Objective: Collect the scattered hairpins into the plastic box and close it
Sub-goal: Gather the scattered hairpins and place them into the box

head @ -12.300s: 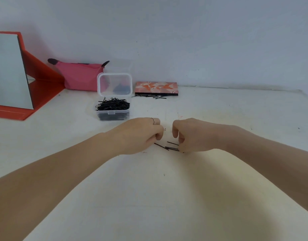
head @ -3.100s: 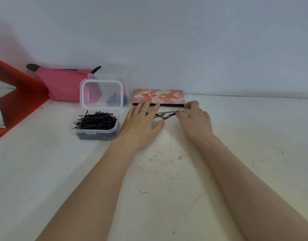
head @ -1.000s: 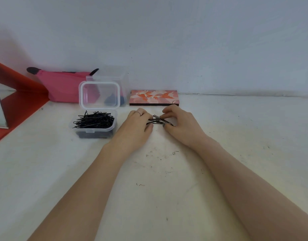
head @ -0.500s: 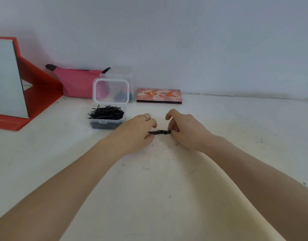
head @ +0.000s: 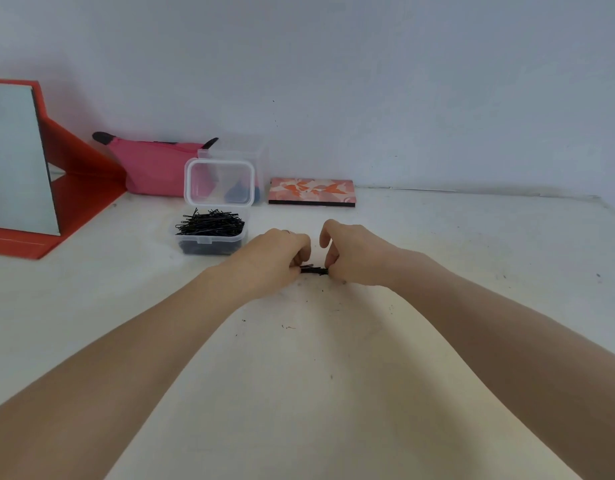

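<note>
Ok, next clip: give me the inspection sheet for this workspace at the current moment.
Surface: white table, dark specks near the middle.
Job's things: plastic box open, lid upright, heaped with hairpins; small hairpin bundle between both hands.
Clutter: red-framed mirror, pink pouch, patterned flat case, clear container behind the box.
Grippers: left hand and right hand both pinch the bundle with curled fingers.
Cables: nothing seen.
Surroundings: plain pale wall.
</note>
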`<state>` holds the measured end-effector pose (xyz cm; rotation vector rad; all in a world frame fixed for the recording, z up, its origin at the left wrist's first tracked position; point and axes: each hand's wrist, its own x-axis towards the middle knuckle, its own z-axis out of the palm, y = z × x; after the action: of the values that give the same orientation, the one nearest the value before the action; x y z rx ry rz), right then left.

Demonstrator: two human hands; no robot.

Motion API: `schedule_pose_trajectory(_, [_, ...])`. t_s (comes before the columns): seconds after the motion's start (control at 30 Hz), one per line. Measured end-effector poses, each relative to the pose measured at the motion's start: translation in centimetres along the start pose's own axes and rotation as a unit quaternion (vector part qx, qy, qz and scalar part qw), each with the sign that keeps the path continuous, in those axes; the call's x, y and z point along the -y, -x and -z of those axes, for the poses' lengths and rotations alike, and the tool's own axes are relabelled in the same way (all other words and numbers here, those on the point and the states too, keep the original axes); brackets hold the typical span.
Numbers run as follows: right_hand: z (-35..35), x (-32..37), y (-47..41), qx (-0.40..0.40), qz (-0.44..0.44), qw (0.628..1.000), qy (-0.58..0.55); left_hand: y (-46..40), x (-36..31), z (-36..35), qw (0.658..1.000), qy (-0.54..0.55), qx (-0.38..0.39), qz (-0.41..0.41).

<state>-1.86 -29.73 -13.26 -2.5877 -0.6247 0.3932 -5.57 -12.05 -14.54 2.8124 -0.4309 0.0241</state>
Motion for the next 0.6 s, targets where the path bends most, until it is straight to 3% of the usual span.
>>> schedule_pose_trajectory(0.3, [0.49,0.72,-0.3,0.06,-0.024,0.996,0.057,0.01,-0.3,0.67,0.995,-0.027,0.092,0.018])
schedule_pose_trajectory(0.6, [0.65,1.07,0.36,0.103,-0.019,0.989,0.106,0.26,-0.43,0.69,0.971,-0.171,0.163,-0.046])
